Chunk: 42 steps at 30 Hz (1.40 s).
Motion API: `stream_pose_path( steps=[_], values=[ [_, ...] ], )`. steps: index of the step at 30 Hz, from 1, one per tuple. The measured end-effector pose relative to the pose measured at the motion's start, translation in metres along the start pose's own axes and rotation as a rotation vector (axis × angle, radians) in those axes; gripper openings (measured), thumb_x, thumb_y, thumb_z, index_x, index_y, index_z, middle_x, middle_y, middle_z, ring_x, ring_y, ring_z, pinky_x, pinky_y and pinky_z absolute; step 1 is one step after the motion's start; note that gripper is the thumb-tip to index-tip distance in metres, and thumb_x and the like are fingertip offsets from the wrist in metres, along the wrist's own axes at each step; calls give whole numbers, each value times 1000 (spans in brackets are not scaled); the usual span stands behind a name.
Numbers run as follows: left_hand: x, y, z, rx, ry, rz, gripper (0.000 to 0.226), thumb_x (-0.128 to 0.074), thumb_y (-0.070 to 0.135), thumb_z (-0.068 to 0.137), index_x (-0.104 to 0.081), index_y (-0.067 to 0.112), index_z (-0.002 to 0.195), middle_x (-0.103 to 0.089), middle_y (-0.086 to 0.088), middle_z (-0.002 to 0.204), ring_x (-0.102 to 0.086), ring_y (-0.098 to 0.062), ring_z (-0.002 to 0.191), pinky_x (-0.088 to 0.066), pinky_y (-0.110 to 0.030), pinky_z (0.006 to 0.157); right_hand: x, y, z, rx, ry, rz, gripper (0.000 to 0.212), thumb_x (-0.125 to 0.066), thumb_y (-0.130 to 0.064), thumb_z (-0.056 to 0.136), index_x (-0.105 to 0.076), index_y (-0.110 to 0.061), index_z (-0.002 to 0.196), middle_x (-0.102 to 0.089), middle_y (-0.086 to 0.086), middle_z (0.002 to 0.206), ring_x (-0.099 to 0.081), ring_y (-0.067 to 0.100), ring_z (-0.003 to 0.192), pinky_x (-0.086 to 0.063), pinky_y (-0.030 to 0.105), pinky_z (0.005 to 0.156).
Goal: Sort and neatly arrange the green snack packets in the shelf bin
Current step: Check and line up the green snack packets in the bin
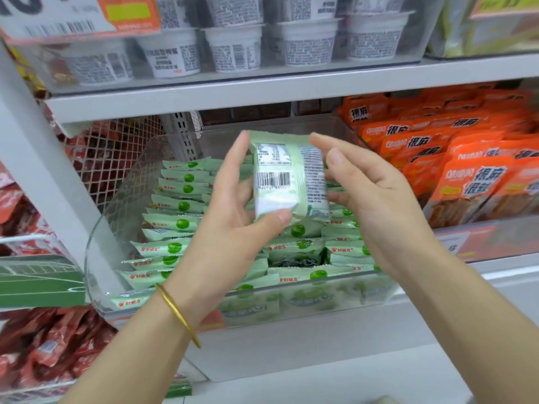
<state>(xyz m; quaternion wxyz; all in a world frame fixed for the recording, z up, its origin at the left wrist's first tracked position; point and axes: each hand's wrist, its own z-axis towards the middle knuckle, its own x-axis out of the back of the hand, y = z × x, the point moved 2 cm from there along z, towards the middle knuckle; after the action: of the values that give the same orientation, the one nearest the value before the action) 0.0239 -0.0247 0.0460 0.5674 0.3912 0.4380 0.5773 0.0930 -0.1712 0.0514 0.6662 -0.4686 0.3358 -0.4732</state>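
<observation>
A clear plastic shelf bin [99,258] holds several pale green snack packets [175,223], stacked in a row on its left side and lying looser at the middle and right. Above the bin my left hand [233,228] grips one green packet [288,176] upright, its back with the barcode facing me, thumb under its lower edge and fingers along its left side. My right hand [376,199] is at the packet's right edge, fingers relaxed and touching its side. Packets behind my hands are hidden.
Orange snack packets [455,158] fill the bin to the right. White cups [233,51] stand in a clear bin on the shelf above. Red packets [49,354] lie in a wire basket at lower left. A mesh panel [116,158] backs the left side.
</observation>
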Motion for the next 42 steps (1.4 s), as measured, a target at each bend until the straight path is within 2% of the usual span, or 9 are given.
stream_pose_path(
  steps=[9, 18, 24, 26, 29, 32, 35, 38, 42],
  values=[
    [-2, 5, -6, -47, -137, 11, 86, -59, -9, 75, -28, 39, 139, -50, 1, 139, -57, -12, 118, -50, -23, 87, -2, 3, 0, -79, 12, 202, 29, -61, -18, 81, -66, -18, 110, -69, 2, 113, -64, 16, 105, -50, 36, 95],
    [-4, 9, -4, -43, -156, 33, 85, -57, -10, 79, -28, 41, 139, -50, 1, 139, -58, -13, 116, -51, -22, 83, -2, 1, 1, -81, 19, 255, 23, -60, -6, 84, -65, -15, 104, -73, -2, 93, -67, 11, 83, -53, 22, 68],
    [5, 3, 1, 37, 162, 23, 51, -57, 8, 90, -43, 37, 128, -63, -8, 117, -66, -17, 92, -53, -27, 75, 2, 3, 4, -86, 34, 172, 20, -68, -19, 76, -64, -22, 96, -68, 1, 91, -61, 14, 76, -49, 25, 58],
    [11, 4, 3, 104, 289, -55, 36, -50, 9, 94, -44, 29, 124, -65, -12, 108, -65, -14, 79, -53, -25, 66, 3, 1, 3, -104, -24, 197, 16, -58, -25, 83, -68, -20, 94, -67, 3, 95, -62, 14, 75, -48, 26, 58],
    [15, 6, 4, 190, 334, -146, 27, -44, 9, 97, -46, 19, 122, -63, -17, 97, -60, -10, 62, -50, -22, 54, 6, 0, 1, -96, -97, 230, 34, -43, -12, 79, -71, -18, 96, -65, 9, 99, -65, 17, 77, -50, 28, 61],
    [16, 6, 4, 276, 312, -160, 26, -43, 9, 97, -51, 13, 121, -66, -6, 77, -57, -6, 51, -48, -19, 48, 8, 0, -2, 28, -97, -75, 52, -55, 10, 73, -69, -30, 103, -58, 12, 110, -60, 19, 90, -52, 28, 75],
    [11, 9, 2, 355, 237, -147, 21, -44, 12, 97, -56, 14, 114, -68, 2, 67, -62, -9, 52, -48, -19, 48, 6, -5, -6, 189, -121, -348, 45, -75, -8, 68, -65, -36, 101, -48, -1, 121, -49, -1, 109, -42, 17, 92],
    [11, 10, 1, 335, 244, 28, 19, -41, 17, 99, -58, 18, 107, -69, 5, 82, -63, -15, 50, -44, -21, 46, 7, -10, -9, 238, -119, -381, 28, -76, -25, 66, -68, -31, 92, -58, -6, 120, -53, 3, 114, -42, 24, 97],
    [19, 8, 0, 113, 285, 555, 20, -40, 19, 98, -59, 17, 105, -64, 3, 93, -61, 0, 55, -42, -20, 50, 12, -12, -11, 100, -29, -235, 24, -80, -27, 67, -70, -22, 87, -72, 1, 86, -64, 11, 78, -54, 40, 75]
  ],
)
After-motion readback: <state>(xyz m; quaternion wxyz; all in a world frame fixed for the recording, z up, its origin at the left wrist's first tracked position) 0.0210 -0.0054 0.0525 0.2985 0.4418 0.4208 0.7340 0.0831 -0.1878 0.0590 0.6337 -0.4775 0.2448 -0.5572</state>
